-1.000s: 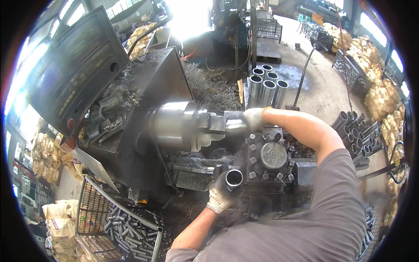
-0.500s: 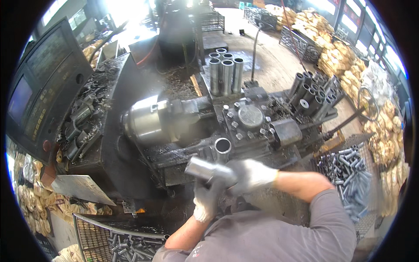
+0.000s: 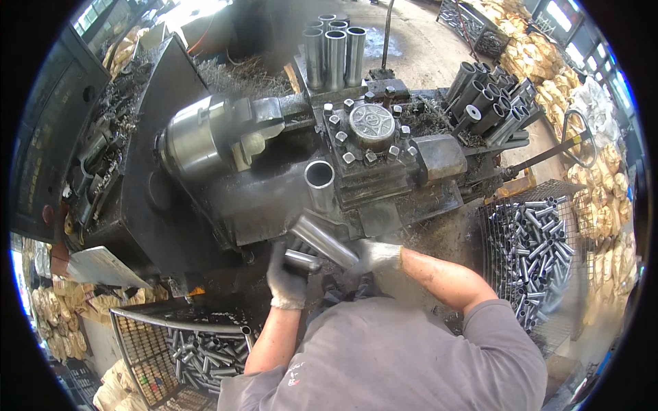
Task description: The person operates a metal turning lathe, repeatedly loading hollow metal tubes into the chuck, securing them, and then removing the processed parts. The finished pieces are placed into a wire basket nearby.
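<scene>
My right hand (image 3: pixel 375 256), in a white and grey glove, grips the lower end of a shiny steel tube (image 3: pixel 324 240), which slants up to the left. My left hand (image 3: pixel 286 275), gloved in the same way, is closed around a smaller smooth metal cylinder (image 3: pixel 302 261), just below and left of the tube. Its fingers partly hide that piece, and I cannot tell whether it is hollow. Beyond both hands, another steel tube (image 3: pixel 319 185) stands upright on the lathe, its open end facing up.
The lathe's chuck (image 3: pixel 192 140) is at left, its bolted tool post (image 3: pixel 373 130) ahead. Several upright tubes (image 3: pixel 334 58) stand behind; darker tubes (image 3: pixel 483 103) lean at right. Wire baskets of small tubes stand at right (image 3: pixel 579 240) and lower left (image 3: pixel 140 363). A control panel (image 3: pixel 51 137) rises at far left.
My hands have moved apart, the left one leftward. The small cylinder now shows in my left hand, and the tube in my right hand tilts more steeply. The whole view has shifted.
</scene>
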`<state>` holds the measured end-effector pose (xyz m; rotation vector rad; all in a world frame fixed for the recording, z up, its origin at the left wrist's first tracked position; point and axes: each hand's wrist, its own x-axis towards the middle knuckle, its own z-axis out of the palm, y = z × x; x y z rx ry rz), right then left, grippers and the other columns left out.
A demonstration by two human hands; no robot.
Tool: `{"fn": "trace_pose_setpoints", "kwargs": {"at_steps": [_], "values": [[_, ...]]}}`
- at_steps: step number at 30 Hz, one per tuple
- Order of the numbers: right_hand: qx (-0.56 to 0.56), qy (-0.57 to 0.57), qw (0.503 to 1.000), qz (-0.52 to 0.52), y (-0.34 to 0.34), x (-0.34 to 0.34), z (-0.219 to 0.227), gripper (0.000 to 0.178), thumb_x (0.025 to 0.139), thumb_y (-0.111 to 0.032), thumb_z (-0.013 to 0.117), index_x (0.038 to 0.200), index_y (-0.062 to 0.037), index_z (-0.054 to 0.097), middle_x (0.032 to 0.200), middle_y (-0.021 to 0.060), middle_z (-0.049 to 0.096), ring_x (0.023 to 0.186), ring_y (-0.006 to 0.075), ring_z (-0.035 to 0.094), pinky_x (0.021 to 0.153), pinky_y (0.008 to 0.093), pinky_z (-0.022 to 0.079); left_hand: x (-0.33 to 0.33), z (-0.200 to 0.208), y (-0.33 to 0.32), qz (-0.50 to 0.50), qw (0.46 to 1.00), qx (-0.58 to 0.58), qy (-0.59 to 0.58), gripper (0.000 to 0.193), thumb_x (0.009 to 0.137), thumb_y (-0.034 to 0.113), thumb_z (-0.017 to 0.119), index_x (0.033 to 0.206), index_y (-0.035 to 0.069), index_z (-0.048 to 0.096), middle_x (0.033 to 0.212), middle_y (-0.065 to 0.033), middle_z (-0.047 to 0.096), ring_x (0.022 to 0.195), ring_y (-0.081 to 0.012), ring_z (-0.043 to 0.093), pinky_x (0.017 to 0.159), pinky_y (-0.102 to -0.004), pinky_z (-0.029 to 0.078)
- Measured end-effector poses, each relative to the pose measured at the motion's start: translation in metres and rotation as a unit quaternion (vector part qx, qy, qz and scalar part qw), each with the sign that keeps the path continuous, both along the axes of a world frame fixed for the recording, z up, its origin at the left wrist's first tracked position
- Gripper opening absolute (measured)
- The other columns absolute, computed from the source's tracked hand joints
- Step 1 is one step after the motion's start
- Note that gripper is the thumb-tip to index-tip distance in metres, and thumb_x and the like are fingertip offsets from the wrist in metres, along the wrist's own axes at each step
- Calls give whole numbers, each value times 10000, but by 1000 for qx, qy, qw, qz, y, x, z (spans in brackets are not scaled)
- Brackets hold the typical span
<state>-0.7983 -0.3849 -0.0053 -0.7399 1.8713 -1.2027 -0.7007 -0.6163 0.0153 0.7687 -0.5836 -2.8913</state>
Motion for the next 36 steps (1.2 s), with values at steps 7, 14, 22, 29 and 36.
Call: {"fn": "trace_pose_setpoints", "kwargs": {"at_steps": [7,14,22,29,36], "values": [[-39,201,970,-129,26,-26,100,397,818,-201,826,1173,-52,729,1007,145,793,941,248,782,858,370,628,17,15,-25,-120,990,-76,17,601,1090,497,596,1478,45,517,1199,-166,732,1002,-328,767,822,-421,672],[50,300,912,-275,68,-39,73,414,818,-264,889,1155,-76,740,1000,182,792,931,325,792,826,413,640,-116,79,21,-1,568,-821,66,783,718,206,999,1392,85,618,1208,-164,757,1054,-282,772,904,-395,625],[90,277,951,-101,22,28,86,337,938,-233,678,1255,-128,718,1017,194,770,911,396,765,808,514,618,-108,49,-56,-1,873,-485,45,541,989,303,802,1410,24,607,1188,-102,741,1086,-222,720,978,-389,591],[265,381,886,-2,-95,-18,23,282,923,-295,732,1110,-84,724,878,160,767,786,338,784,646,503,620,-68,-20,-89,5,982,-36,187,846,989,744,574,1411,11,614,1293,-177,714,1124,-370,706,998,-532,589],[35,54,988,-139,-90,-44,140,480,891,-416,788,1140,-8,740,960,160,786,867,260,765,805,391,599,-41,-22,-89,-1,987,-95,130,884,1009,751,527,1454,-11,579,1342,-210,697,1209,-391,689,1053,-532,567]]}}
